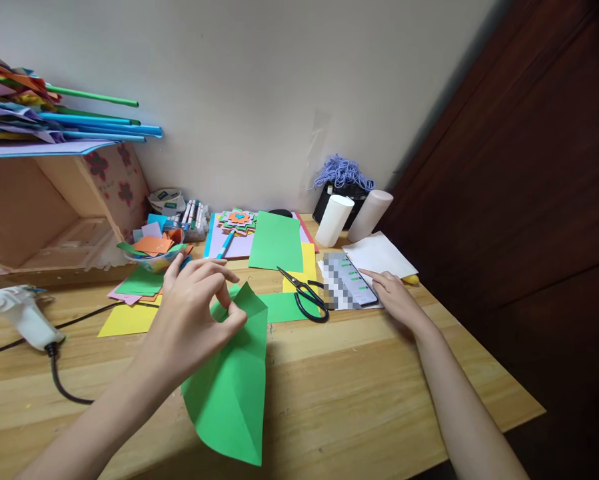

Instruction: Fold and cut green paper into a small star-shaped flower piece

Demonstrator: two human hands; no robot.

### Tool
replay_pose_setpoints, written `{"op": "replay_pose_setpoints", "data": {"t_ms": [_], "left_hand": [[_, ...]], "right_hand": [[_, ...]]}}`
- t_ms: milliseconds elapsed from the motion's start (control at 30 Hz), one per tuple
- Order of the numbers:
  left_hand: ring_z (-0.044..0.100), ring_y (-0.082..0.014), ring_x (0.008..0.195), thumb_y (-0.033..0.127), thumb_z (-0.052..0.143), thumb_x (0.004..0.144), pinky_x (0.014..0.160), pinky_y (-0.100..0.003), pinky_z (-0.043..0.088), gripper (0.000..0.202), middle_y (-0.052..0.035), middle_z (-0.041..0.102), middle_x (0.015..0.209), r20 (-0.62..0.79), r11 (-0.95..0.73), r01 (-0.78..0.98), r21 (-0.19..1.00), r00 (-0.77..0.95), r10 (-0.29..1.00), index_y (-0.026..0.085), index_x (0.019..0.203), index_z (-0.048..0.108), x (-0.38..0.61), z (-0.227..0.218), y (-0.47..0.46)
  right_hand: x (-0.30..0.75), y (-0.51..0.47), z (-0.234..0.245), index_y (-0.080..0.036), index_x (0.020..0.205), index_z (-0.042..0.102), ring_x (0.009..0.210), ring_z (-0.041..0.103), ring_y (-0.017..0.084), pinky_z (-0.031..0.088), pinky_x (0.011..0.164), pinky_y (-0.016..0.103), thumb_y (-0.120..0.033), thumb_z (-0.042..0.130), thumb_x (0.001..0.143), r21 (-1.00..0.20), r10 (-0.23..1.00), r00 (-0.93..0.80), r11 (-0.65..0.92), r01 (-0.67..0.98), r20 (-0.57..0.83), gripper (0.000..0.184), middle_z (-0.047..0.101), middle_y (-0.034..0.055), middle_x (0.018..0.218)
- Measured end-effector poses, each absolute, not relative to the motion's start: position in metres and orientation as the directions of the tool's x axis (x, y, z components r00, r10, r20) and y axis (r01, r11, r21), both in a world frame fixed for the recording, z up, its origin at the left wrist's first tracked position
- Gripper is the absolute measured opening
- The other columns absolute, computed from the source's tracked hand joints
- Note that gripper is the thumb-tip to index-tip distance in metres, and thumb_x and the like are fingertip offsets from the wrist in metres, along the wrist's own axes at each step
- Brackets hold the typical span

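My left hand (199, 307) pinches the upper part of a creased green sheet of paper (234, 393), which hangs down over the front of the table. Its lower edge bows outward. On the right, my right hand (390, 293) reaches to a smartphone (356, 280), its forefinger stretched out onto the lit screen; the other fingers are partly hidden. Part of the screen is blurred out. Black-handled scissors (309, 297) lie with blades apart between the hands, on a green paper strip (286, 307) and yellow paper (306, 260).
A hot glue gun (22, 313) with a black cord lies at left. Behind are a bowl of paper scraps (152, 253), markers (192, 215), a layered paper flower (239, 220) and an upright white roll (335, 220). A cardboard box (116, 193) stands at the left wall.
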State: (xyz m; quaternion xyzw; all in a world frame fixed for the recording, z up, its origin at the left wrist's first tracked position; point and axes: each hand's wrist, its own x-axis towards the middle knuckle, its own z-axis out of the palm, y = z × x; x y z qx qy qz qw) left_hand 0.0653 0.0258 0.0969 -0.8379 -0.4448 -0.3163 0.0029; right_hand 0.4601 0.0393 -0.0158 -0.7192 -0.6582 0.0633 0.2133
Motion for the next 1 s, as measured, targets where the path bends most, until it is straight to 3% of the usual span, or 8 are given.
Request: {"op": "replay_pose_setpoints", "data": {"t_ms": [200,800,1000], "left_hand": [[0.054,-0.0205,0.099,0.019,0.054,0.066,0.105,-0.051,0.019,0.013,0.0,0.063,0.09,0.533,-0.605,0.748,0.274,0.405,0.743,0.021,0.057,0.044,0.0653,0.0968,0.025],[0.054,-0.021,0.1,0.02,0.053,0.067,0.104,-0.052,0.019,0.014,-0.0003,0.064,0.09,0.538,-0.605,0.749,0.271,0.404,0.74,0.021,0.056,0.044,0.065,0.0984,0.0245],[0.054,-0.0213,0.099,0.021,0.053,0.066,0.104,-0.052,0.019,0.013,0.0001,0.064,0.09,0.535,-0.606,0.748,0.27,0.407,0.74,0.021,0.057,0.044,0.0646,0.0976,0.0255]], "right_hand": [[0.464,0.038,-0.0196,-0.027,0.122,0.054,0.083,0.05,0.023,0.042,0.082,0.035,-0.02,0.029,0.084,-0.302,0.971,0.172,-0.116,0.946,0.167,0.046,0.05,0.0054,0.075],[0.4606,0.037,-0.017,-0.025,0.121,0.054,0.09,0.049,0.023,0.04,0.087,0.035,-0.023,0.027,0.085,-0.33,0.975,0.197,-0.153,0.932,0.105,0.045,0.05,0.0066,0.081],[0.4565,0.0368,-0.0151,-0.027,0.117,0.057,0.087,0.05,0.021,0.04,0.085,0.033,-0.023,0.03,0.084,-0.366,0.993,0.068,-0.029,0.93,0.094,0.043,0.051,0.0044,0.081]]}}
